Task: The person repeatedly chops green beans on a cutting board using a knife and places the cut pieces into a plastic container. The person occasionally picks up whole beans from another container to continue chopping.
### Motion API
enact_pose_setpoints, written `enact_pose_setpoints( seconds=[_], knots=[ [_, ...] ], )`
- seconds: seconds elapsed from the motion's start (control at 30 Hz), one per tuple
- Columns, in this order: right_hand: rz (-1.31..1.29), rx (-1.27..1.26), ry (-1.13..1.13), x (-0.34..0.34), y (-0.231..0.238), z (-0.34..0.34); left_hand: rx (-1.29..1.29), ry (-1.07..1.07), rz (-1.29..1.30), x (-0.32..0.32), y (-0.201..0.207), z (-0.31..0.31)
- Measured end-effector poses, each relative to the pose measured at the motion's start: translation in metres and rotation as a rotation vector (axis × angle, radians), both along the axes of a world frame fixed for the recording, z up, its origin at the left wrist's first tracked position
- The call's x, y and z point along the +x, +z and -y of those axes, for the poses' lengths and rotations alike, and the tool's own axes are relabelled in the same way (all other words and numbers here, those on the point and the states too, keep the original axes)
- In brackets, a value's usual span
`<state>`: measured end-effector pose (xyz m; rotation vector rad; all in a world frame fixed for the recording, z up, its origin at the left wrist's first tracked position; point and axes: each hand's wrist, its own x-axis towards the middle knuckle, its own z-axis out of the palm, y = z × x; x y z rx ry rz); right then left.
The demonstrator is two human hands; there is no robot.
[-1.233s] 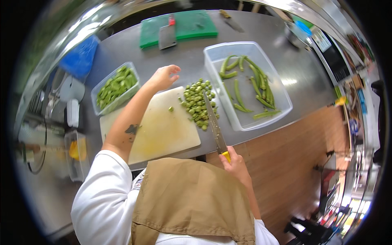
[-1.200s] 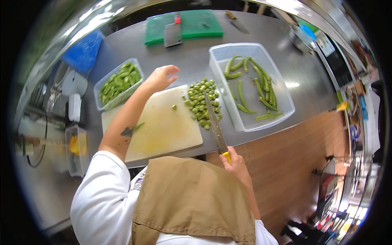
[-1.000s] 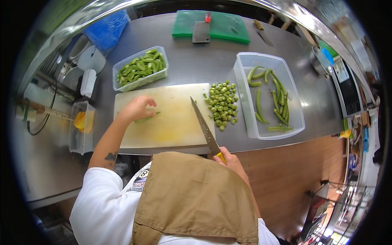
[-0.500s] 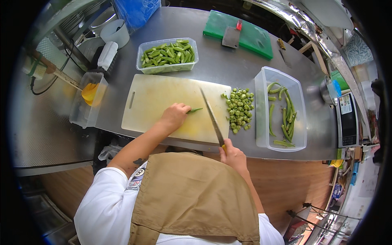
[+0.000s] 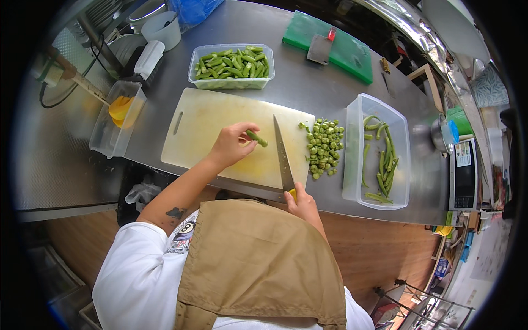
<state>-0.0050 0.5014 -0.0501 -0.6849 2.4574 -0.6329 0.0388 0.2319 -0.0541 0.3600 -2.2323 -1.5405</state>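
Between the thumb and fingers of my left hand (image 5: 230, 145) is a green okra piece (image 5: 257, 138), lifted over the white cutting board (image 5: 201, 118). My right hand (image 5: 304, 204) grips the yellow handle of a long knife (image 5: 282, 154) at the board's near edge. Its blade points away from me over the board's right part. A heap of cut okra ends (image 5: 324, 146) lies against the right edge of the board, partly on the metal table. Behind the board, a clear tub holds many okra pieces (image 5: 234, 63). Long whole okra (image 5: 389, 159) lie in the clear bin at right.
A green cutting board (image 5: 346, 55) with a cleaver (image 5: 319, 49) on it lies at the far side. Another knife (image 5: 385, 69) is right of it. At left stands a clear container (image 5: 104, 137) with something yellow inside. A microwave (image 5: 463, 173) is at far right.
My left hand has risen slightly from the board, and the okra piece now tilts down to the right. The knife has shifted a little left and stays in my right hand. The view has shifted slightly.
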Motion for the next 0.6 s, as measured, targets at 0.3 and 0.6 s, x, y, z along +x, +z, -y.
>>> enact_pose_setpoints(
  seconds=[0.3, 0.6],
  knots=[
    [-0.171, 0.105, 0.196, 0.011, 0.026, 0.014, -0.324, 0.104, 0.021, 0.031, -0.043, -0.007],
    [-0.15, 0.252, 0.243, -0.005, 0.017, 0.053, -0.499, 0.079, 0.059, 0.036, -0.04, -0.006]
  ],
)
